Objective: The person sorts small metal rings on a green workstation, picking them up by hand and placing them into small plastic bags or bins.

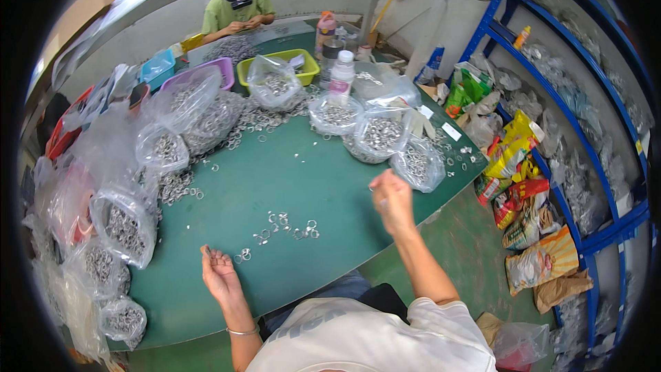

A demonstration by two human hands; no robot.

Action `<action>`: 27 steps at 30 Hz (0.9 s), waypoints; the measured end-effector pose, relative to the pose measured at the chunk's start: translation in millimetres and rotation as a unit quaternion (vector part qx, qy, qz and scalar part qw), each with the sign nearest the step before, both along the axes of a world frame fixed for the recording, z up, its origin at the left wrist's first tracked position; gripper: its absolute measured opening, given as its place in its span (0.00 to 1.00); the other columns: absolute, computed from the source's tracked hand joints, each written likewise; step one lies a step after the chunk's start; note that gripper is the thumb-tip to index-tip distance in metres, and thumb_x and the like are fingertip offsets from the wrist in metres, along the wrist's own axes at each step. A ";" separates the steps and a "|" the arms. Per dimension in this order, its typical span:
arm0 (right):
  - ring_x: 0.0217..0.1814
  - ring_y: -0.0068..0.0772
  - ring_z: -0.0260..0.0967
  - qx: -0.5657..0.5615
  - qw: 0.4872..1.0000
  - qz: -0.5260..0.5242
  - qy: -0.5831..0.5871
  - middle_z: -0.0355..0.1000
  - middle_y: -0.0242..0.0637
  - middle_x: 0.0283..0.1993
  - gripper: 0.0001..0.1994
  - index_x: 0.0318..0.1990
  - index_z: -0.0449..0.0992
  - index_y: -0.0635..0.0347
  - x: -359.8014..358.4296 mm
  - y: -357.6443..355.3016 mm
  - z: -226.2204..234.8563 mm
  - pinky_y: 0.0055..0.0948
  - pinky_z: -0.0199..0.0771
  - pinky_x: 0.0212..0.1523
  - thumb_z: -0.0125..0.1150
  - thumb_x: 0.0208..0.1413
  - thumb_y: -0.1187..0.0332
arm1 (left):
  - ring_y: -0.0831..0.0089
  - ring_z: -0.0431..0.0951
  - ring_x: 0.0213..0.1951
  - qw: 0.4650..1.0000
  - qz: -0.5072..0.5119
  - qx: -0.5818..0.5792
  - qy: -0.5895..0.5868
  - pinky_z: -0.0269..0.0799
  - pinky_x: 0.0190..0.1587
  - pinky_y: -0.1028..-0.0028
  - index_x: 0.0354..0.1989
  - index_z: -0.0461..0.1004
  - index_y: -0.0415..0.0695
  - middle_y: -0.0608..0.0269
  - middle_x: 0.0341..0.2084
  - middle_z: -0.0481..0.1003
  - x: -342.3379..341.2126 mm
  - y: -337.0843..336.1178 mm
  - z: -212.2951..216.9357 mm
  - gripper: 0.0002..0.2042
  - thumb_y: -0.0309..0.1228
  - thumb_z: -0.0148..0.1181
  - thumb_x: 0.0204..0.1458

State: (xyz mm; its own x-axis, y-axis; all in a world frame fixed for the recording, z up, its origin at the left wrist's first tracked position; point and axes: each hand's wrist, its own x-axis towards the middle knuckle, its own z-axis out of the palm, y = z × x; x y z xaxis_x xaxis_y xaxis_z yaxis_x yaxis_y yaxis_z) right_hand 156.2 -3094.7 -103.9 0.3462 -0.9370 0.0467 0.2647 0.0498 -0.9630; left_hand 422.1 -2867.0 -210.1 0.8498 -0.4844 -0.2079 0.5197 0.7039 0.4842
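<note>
My left hand (pixel 222 275) is palm up over the table's near left, fingers curled; something small and greyish may be at its fingertips, too small to make out. Just beside it lie a few small metal rings (pixel 242 256). More loose metal rings (pixel 279 219) form little clusters at the table's middle. My right hand (pixel 394 203) is closed, thumb against fingers, above the table's right side; whatever it grips is hidden. Close by stand clear plastic bags of small metal parts (pixel 416 165), one (pixel 381 134) opened wide at the top.
Bags of metal parts (pixel 124 227) line the left side of the green table (pixel 330 179). A purple basket (pixel 224 69), a green basket (pixel 313 65) and a white bottle (pixel 342 69) stand farther back. Another person (pixel 237 14) works across the table. Blue shelving (pixel 537 79) rises at right.
</note>
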 end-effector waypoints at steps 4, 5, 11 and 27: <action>0.11 0.11 0.44 -0.002 0.983 -0.177 -0.038 0.52 0.20 0.14 0.12 0.30 0.68 0.58 -96.9 -44.2 -23.6 0.16 0.39 0.11 0.54 0.59 0.60 | 0.78 0.69 0.30 0.999 -0.037 0.025 -0.001 0.68 0.33 0.79 0.41 0.70 0.39 0.66 0.26 0.70 -11.5 -20.2 7.9 0.07 0.27 0.52 0.55; 0.10 0.12 0.45 -0.016 0.976 -0.213 -0.040 0.52 0.21 0.14 0.12 0.39 0.69 0.61 -113.1 -52.7 -27.6 0.16 0.39 0.11 0.52 0.60 0.60 | 0.78 0.69 0.30 0.999 -0.037 0.031 0.006 0.69 0.33 0.79 0.41 0.70 0.39 0.65 0.26 0.70 -12.5 -25.2 8.5 0.07 0.26 0.52 0.55; 0.10 0.10 0.43 0.009 0.953 -0.304 -0.004 0.50 0.21 0.13 0.19 0.43 0.71 0.65 -175.6 -103.4 -35.6 0.15 0.37 0.10 0.44 0.63 0.55 | 0.81 0.70 0.29 0.993 -0.083 0.053 -0.063 0.67 0.31 0.81 0.40 0.71 0.40 0.68 0.26 0.71 -35.6 -65.8 27.1 0.07 0.29 0.52 0.57; 0.10 0.16 0.42 -0.104 0.988 -0.109 0.029 0.48 0.22 0.11 0.30 0.24 0.69 0.62 -19.1 -361.5 -0.7 0.21 0.36 0.12 0.38 0.60 0.42 | 0.82 0.71 0.26 0.983 -0.045 0.166 -0.063 0.66 0.28 0.82 0.35 0.73 0.43 0.72 0.24 0.72 -72.3 -131.4 47.1 0.05 0.30 0.55 0.55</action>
State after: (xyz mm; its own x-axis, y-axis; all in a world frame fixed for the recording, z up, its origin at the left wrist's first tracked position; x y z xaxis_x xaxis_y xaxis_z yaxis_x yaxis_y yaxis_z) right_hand 137.2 -3456.2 -104.6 0.1442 -0.9622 0.2312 0.1912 -0.2022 -0.9605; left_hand 349.8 -2998.4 -163.0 0.8359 -0.4817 -0.2632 0.4940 0.4509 0.7434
